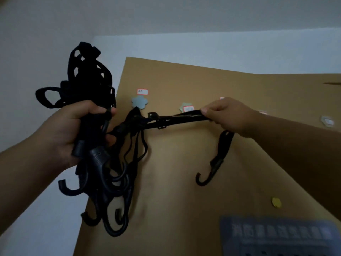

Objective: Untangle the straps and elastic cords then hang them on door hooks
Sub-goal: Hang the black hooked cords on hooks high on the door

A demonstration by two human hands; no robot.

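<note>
Left hand [73, 130] clenched around a tangled bundle [88, 100] of black cords, curved plastic hooks [114, 183] dangling below, woven loops bunched above. Right hand [227, 117] with fingers [209, 109] pinching a flat black strap [180, 118] pulled taut sideways from the bundle, its hooked end [208, 172] hanging beneath. Behind, a brown door [184, 163] with a grey flower-shaped stick-on hook [139, 102], labels [142, 92], a yellow sticker [276, 202] and a blurred sign [276, 235].

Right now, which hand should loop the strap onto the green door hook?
Probably the right hand: it pinches the strap just below the green hook, while the left hand grips the tangled bundle.
</note>
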